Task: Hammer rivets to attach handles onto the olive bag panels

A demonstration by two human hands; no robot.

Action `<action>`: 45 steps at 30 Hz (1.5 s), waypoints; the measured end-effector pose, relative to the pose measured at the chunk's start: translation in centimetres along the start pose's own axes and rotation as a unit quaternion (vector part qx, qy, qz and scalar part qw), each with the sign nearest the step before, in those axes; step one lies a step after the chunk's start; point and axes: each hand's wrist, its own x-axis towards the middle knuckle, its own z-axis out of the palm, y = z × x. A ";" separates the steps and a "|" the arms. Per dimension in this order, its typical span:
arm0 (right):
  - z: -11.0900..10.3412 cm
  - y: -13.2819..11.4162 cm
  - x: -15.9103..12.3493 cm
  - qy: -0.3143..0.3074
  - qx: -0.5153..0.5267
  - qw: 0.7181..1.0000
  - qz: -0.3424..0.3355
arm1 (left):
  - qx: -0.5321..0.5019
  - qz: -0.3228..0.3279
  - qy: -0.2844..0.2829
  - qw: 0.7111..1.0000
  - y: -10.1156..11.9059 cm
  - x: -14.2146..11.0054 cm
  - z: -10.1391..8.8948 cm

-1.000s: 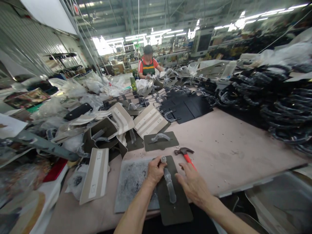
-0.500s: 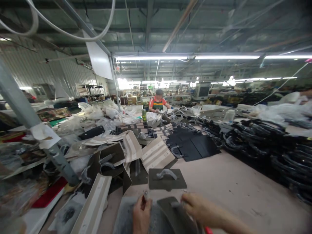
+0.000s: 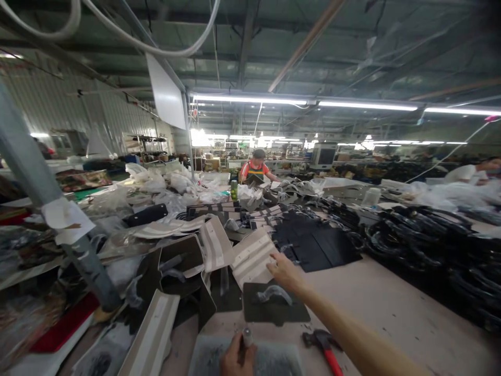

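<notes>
My left hand is low in the middle, closed around a small upright metal rod with a rounded top, seemingly a punch or setter. Under it lies a translucent greyish board. My right hand stretches forward over the table, fingers extended at the right edge of a beige panel with pale strips; whether they touch it I cannot tell. Below that hand lies a dark grey-green panel with a plastic-wrapped handle. A hammer with a red grip rests right of the board.
Black flat panels lie beyond my right hand. Black plastic-wrapped pieces are heaped at the right. More beige and dark panels crowd the left, beside a metal post. Across the table sits a person in an orange top.
My right hand has gone from beside the board forward to the beige panel. The dark piece that lay over the board is no longer there. The hammer now shows clearly. My left hand keeps the rod.
</notes>
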 end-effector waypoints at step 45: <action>4.8 1.5 -24.9 -0.095 0.248 0.949 0.170 | -0.025 -0.027 -0.184 0.982 4.5 -1.4 2.1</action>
